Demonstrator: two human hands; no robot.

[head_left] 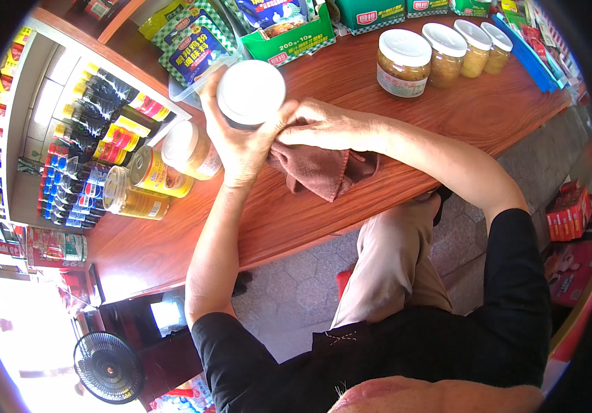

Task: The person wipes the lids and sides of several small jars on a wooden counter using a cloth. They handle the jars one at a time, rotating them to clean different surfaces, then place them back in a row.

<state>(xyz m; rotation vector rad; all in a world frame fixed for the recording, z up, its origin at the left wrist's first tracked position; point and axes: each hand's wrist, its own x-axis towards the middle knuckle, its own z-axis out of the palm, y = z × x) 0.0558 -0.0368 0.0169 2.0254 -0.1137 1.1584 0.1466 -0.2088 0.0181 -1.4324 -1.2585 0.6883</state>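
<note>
My left hand (236,142) grips a jar with a white lid (252,92), raised above the wooden counter (285,232). Its fingers wrap around the side, and the jar's body is mostly hidden beneath the lid. Close against it, my right hand (321,121) has its fingers bent and holds a brown cloth (311,168). Part of the cloth hangs below that hand onto the counter. Left of my left wrist stands another white-lidded jar (185,147), beside a yellow can (159,173) and a clear-lidded plastic jar (135,193).
Several white-lidded glass jars (404,64) form a row at the back right. Green cartons (290,46) and a clear plastic bin (177,93) with seasoning packets line the back. Bottles (89,144) fill the left shelves. A black fan (109,367) is at lower left.
</note>
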